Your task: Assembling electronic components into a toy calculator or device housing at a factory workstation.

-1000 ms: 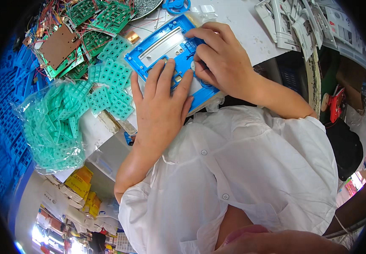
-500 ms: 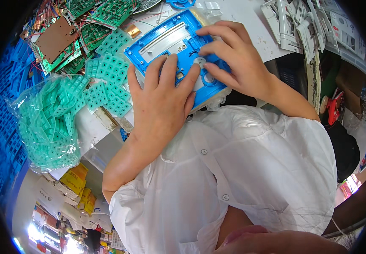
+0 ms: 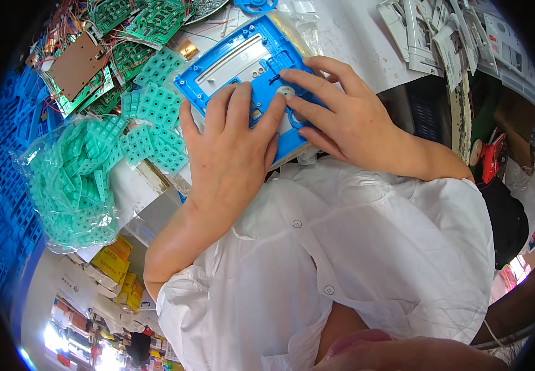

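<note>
A blue plastic housing (image 3: 258, 34) with a long slot, screw posts and grey-white inner parts lies tilted on the table before me. My left hand (image 3: 227, 148) lies on its near left part, fingers spread and fingertips pressing down inside it. From the right, my right hand (image 3: 357, 117) reaches over with parted, bent fingers, its tips touching the housing's right side. A small pale round part (image 3: 286, 91) sits between the two hands' fingertips. Small details beneath the fingers are hidden.
Green rubber keypads (image 3: 159, 105) lie left of the housing, with a clear bag (image 3: 72, 191) of more at the table edge. Circuit boards with wires (image 3: 156, 21) are heaped at the far left beside blue plastic parts (image 3: 7, 142). White plastic parts (image 3: 425, 46) are piled at the far right.
The housing has shifted slightly left, my left hand with it. My right hand has come lower, its fingers closer to the round part and to my left index finger.
</note>
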